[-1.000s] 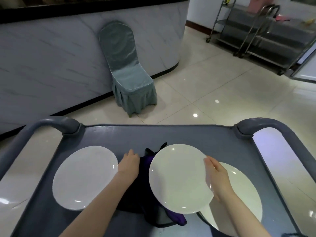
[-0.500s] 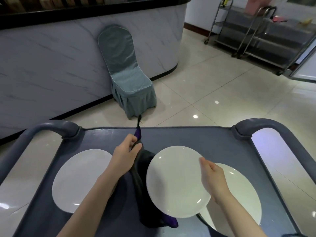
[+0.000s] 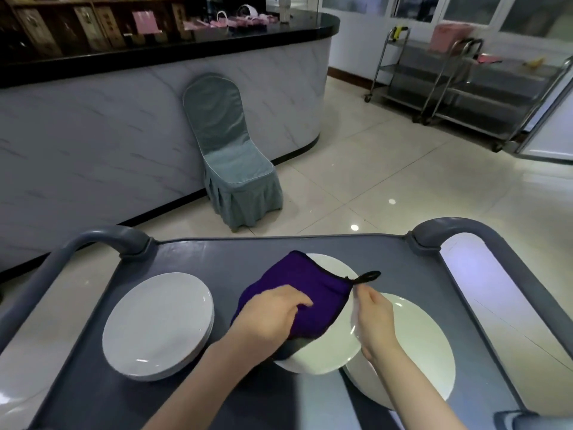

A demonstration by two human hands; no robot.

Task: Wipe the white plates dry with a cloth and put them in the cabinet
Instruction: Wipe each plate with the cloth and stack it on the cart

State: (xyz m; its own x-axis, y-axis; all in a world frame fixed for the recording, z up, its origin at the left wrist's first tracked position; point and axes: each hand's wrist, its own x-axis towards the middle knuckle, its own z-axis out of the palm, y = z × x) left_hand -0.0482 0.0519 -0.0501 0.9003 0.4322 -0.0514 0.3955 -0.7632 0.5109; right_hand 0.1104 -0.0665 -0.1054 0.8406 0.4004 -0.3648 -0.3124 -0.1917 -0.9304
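A white plate (image 3: 328, 349) is held tilted above the grey cart top (image 3: 217, 256), with my right hand (image 3: 373, 321) gripping its right rim. My left hand (image 3: 269, 315) presses a purple cloth (image 3: 307, 287) onto the plate's upper face, covering most of it. The cloth's black loop sticks out past the plate's far right edge. Another white plate (image 3: 415, 352) lies flat on the cart under my right hand. A stack of white plates (image 3: 158, 324) sits at the cart's left.
The cart's two curved grey handles (image 3: 108, 237) rise at the far corners. A chair with a teal cover (image 3: 229, 153) stands against a marble-look counter (image 3: 124, 125). Steel trolleys (image 3: 465, 88) stand at the far right on the tiled floor.
My left hand lifted the purple cloth from the cart and laid it over the plate held by my right hand. The plate stayed in my right hand.
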